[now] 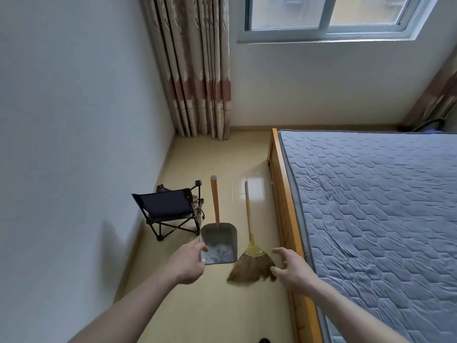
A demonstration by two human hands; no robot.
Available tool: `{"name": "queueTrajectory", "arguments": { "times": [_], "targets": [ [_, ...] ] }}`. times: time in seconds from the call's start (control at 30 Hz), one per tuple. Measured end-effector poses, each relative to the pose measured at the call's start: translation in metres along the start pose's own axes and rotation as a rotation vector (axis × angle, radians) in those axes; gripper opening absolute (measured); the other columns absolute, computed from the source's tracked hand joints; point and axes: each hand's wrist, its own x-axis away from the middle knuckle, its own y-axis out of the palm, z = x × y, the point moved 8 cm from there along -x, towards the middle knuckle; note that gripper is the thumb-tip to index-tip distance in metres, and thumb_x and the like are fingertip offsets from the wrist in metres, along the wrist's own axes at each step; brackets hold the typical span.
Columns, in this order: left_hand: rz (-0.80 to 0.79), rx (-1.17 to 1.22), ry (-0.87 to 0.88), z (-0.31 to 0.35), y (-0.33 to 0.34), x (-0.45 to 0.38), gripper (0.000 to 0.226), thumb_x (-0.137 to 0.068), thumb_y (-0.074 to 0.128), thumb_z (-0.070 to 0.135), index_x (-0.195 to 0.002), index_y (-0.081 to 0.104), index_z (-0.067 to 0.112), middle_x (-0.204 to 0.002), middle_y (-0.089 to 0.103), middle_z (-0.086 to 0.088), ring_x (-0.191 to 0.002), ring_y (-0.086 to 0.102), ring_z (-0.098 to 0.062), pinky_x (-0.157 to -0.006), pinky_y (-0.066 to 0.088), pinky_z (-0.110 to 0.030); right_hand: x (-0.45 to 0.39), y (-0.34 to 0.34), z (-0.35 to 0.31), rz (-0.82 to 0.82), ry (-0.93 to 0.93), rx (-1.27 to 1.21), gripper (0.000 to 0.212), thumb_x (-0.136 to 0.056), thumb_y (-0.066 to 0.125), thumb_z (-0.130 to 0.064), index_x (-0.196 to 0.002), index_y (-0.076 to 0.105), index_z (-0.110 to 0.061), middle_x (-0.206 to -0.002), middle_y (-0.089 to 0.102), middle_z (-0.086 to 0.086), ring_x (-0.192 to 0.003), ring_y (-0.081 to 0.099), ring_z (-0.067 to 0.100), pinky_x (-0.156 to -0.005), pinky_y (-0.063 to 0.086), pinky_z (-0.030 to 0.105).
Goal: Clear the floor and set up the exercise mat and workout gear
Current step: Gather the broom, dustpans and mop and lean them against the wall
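Note:
A grey metal dustpan point(220, 241) with a long orange handle lies on the beige floor, some pale debris in its scoop. Right of it lies a straw broom point(251, 266) with a yellow collar and a thin orange handle. My left hand point(186, 264) reaches out over the dustpan's near left corner, fingers loosely bent, holding nothing that I can see. My right hand point(293, 267) is spread open just right of the broom's bristles, apart from them. No mat or workout gear is in view.
A small folding camp chair point(168, 209) with a dark seat stands by the left wall. A wooden-framed bed point(284, 199) with a blue quilted mattress fills the right side. Patterned curtains point(197, 70) hang in the far corner beside a window.

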Motion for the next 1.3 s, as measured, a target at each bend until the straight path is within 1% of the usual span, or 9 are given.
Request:
{"name": "queueTrajectory", "arguments": {
  "times": [0.13, 0.23, 0.27, 0.33, 0.4, 0.57, 0.9, 1.2, 1.3],
  "targets": [
    [-0.001, 0.032, -0.067, 0.016, -0.009, -0.038, 0.05, -0.092, 0.05, 0.017, -0.141, 0.051, 0.028, -0.152, 0.044, 0.008, -0.136, 0.046, -0.014, -0.111, 0.041, -0.031, -0.059, -0.034, 0.004, -0.065, -0.014, 0.013, 0.056, -0.098, 0.066, -0.031, -0.149, 0.044, -0.027, -0.153, 0.046, -0.003, -0.124, 0.056, 0.011, -0.099, 0.051, 0.023],
    [-0.009, 0.031, -0.109, 0.022, -0.013, -0.068, 0.05, -0.093, 0.051, 0.017, -0.141, 0.051, 0.028, -0.152, 0.044, 0.006, -0.136, 0.046, -0.014, -0.111, 0.04, -0.03, -0.097, -0.05, 0.003, -0.106, -0.033, -0.007, 0.056, -0.098, 0.067, -0.03, -0.149, 0.045, -0.027, -0.15, 0.046, -0.003, -0.091, 0.058, 0.002, -0.066, 0.051, 0.009],
    [-0.02, 0.034, -0.122, 0.024, -0.016, -0.08, 0.05, -0.092, 0.051, 0.017, -0.141, 0.051, 0.028, -0.152, 0.044, 0.006, -0.136, 0.046, -0.015, -0.111, 0.04, -0.03, -0.111, -0.055, 0.005, -0.113, -0.03, -0.017, 0.056, -0.097, 0.067, -0.03, -0.148, 0.045, -0.027, -0.15, 0.046, -0.003, -0.093, 0.058, 0.002, -0.069, 0.05, 0.01],
    [-0.046, 0.037, -0.135, 0.026, -0.018, -0.104, 0.051, -0.091, 0.051, 0.016, -0.141, 0.05, 0.029, -0.151, 0.044, 0.005, -0.135, 0.046, -0.015, -0.111, 0.041, -0.03, -0.134, -0.063, 0.01, -0.118, -0.019, -0.025, 0.056, -0.097, 0.067, -0.03, -0.149, 0.045, -0.027, -0.153, 0.046, -0.001, -0.116, 0.055, 0.008, -0.09, 0.048, 0.017],
    [-0.075, 0.028, -0.139, 0.028, -0.021, -0.125, 0.053, -0.09, 0.049, 0.017, -0.141, 0.05, 0.028, -0.15, 0.045, 0.005, -0.136, 0.045, -0.015, -0.111, 0.04, -0.031, -0.15, -0.069, 0.011, -0.124, -0.006, -0.017, 0.056, -0.097, 0.066, -0.029, -0.149, 0.045, -0.026, -0.155, 0.045, 0.0, -0.131, 0.051, 0.015, -0.097, 0.045, 0.021],
    [-0.155, 0.04, -0.136, 0.04, -0.022, -0.21, 0.052, -0.088, 0.049, 0.021, -0.14, 0.052, 0.028, -0.147, 0.049, 0.004, -0.131, 0.05, -0.018, -0.109, 0.043, -0.033, -0.205, -0.095, 0.025, -0.116, 0.052, -0.014, 0.056, -0.097, 0.066, -0.033, -0.149, 0.046, -0.026, -0.154, 0.046, -0.002, -0.138, 0.048, 0.016, -0.112, 0.044, 0.03],
    [-0.397, 0.126, -0.208, 0.059, 0.036, -0.39, 0.049, -0.087, 0.051, 0.016, -0.136, 0.056, 0.022, -0.14, 0.058, -0.001, -0.123, 0.057, -0.023, -0.1, 0.051, -0.034, -0.328, -0.12, 0.077, -0.127, 0.222, 0.02, 0.055, -0.095, 0.064, -0.033, -0.148, 0.047, -0.026, -0.15, 0.049, -0.003, -0.133, 0.051, 0.013, -0.112, 0.042, 0.03],
    [-0.447, 0.101, -0.235, 0.051, 0.157, -0.55, 0.05, -0.088, 0.051, 0.015, -0.136, 0.055, 0.026, -0.135, 0.06, 0.001, -0.116, 0.06, -0.023, -0.091, 0.053, -0.032, -0.488, -0.058, 0.151, -0.188, 0.267, -0.016, 0.054, -0.097, 0.061, -0.033, -0.149, 0.044, -0.029, -0.152, 0.046, -0.006, -0.128, 0.054, 0.013, -0.108, 0.044, 0.026],
    [-0.441, 0.116, -0.292, 0.029, 0.23, -0.609, 0.049, -0.089, 0.052, 0.017, -0.138, 0.055, 0.025, -0.137, 0.059, 0.0, -0.117, 0.06, -0.023, -0.092, 0.054, -0.033, -0.553, -0.017, 0.196, -0.199, 0.264, -0.019, 0.052, -0.1, 0.058, -0.027, -0.149, 0.044, -0.027, -0.152, 0.045, -0.006, -0.113, 0.056, 0.008, -0.103, 0.043, 0.022]
  ]
}}
